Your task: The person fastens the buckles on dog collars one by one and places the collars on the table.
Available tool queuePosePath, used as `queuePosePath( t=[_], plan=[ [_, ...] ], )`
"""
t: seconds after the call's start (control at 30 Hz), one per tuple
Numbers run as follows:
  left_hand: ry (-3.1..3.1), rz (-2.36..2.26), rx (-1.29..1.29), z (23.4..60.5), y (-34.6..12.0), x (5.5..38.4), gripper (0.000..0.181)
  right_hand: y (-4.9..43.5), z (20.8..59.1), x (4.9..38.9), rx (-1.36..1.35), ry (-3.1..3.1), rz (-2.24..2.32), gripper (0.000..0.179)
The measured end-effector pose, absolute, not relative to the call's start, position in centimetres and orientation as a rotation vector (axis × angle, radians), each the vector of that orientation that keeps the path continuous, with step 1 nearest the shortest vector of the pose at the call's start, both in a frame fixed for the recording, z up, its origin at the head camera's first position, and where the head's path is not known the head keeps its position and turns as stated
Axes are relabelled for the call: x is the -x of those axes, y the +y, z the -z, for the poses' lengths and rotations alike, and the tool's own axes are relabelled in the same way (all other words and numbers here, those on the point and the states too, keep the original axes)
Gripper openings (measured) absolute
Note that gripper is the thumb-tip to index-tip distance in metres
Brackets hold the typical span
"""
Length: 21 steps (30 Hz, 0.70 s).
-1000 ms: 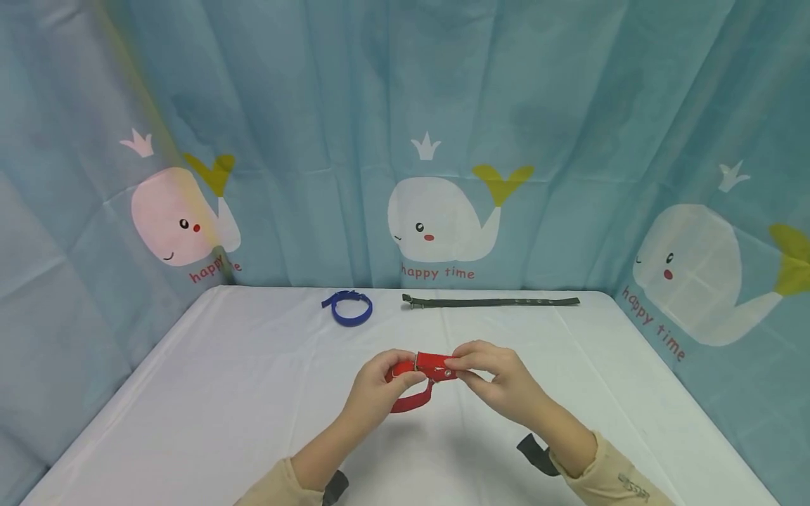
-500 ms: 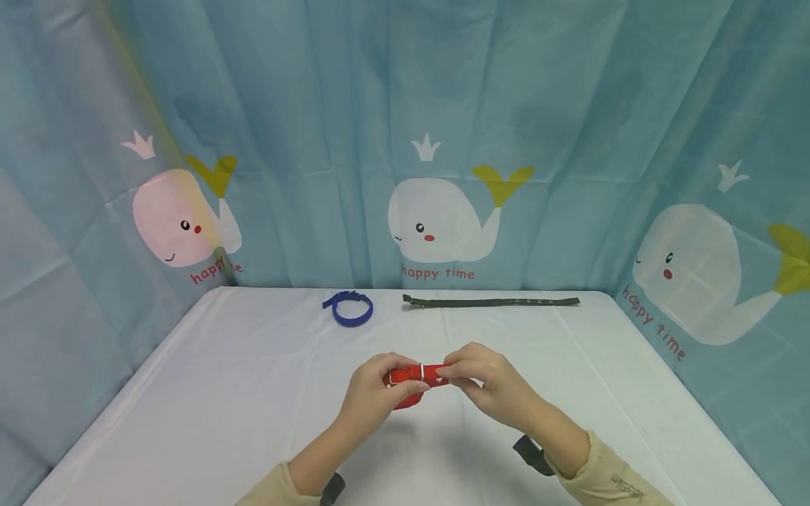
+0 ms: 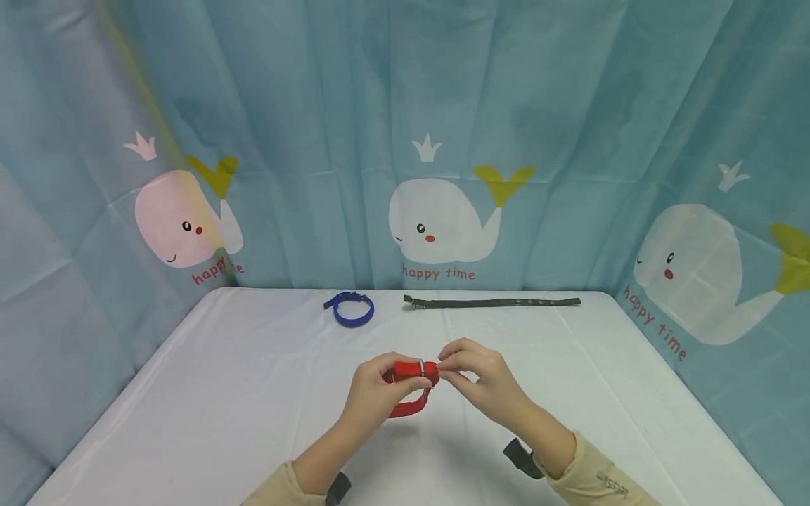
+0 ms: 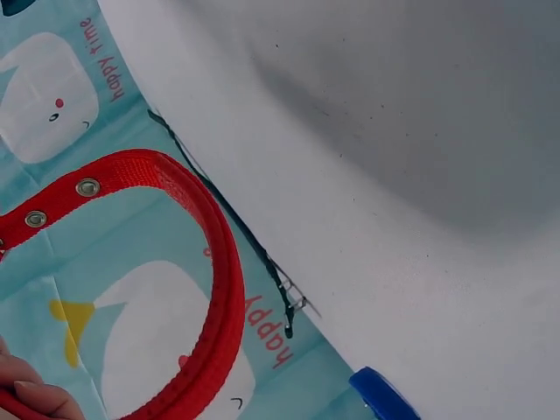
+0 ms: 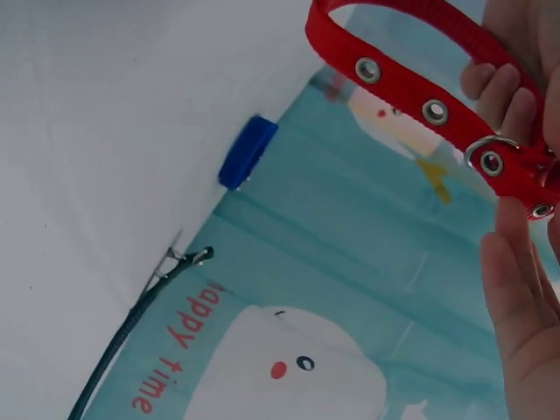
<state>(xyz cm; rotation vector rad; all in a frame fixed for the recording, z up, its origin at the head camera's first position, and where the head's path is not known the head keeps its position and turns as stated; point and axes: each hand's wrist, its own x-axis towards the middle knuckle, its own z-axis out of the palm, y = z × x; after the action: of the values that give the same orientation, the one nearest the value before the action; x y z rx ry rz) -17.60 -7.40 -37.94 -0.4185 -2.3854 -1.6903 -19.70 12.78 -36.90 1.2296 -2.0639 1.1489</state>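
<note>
A red dog collar (image 3: 408,369) with metal eyelets and a ring is held above the table in the head view, bent into a loop. My left hand (image 3: 370,393) pinches it between thumb and fingers, close to the buckle. At the collar's right end, the thumb and fingertips of my right hand (image 3: 477,379) pinch the strap. In the right wrist view the collar's strap (image 5: 398,92) shows its row of eyelets, with a metal ring around it near the fingers. The left wrist view shows the strap (image 4: 223,254) curving as a wide loop.
On the white table (image 3: 253,393), a blue collar (image 3: 353,320) lies buckled into a ring at the far edge. Right of it a dark green collar (image 3: 493,303) lies stretched out straight. A blue curtain (image 3: 316,140) with whale prints hangs behind and at both sides.
My right hand has moved slightly left, closer to the left hand. The collar's end that stuck out to the right now shows shorter, while the left hand keeps its grip.
</note>
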Motion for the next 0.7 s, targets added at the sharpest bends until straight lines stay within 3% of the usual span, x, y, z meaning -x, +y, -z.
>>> queuePosePath(
  t=[0.47,0.7],
  plan=[
    [-2.428,1.261,0.487,38.1,-6.9,17.5,0.024,10.0,35.9,19.4,-1.203,-1.954,-0.954,0.024],
    [-2.419,1.241,0.487,38.0,-6.6,17.4,0.011,9.5,36.2,19.4,-1.182,-1.997,-0.903,0.025]
  ],
)
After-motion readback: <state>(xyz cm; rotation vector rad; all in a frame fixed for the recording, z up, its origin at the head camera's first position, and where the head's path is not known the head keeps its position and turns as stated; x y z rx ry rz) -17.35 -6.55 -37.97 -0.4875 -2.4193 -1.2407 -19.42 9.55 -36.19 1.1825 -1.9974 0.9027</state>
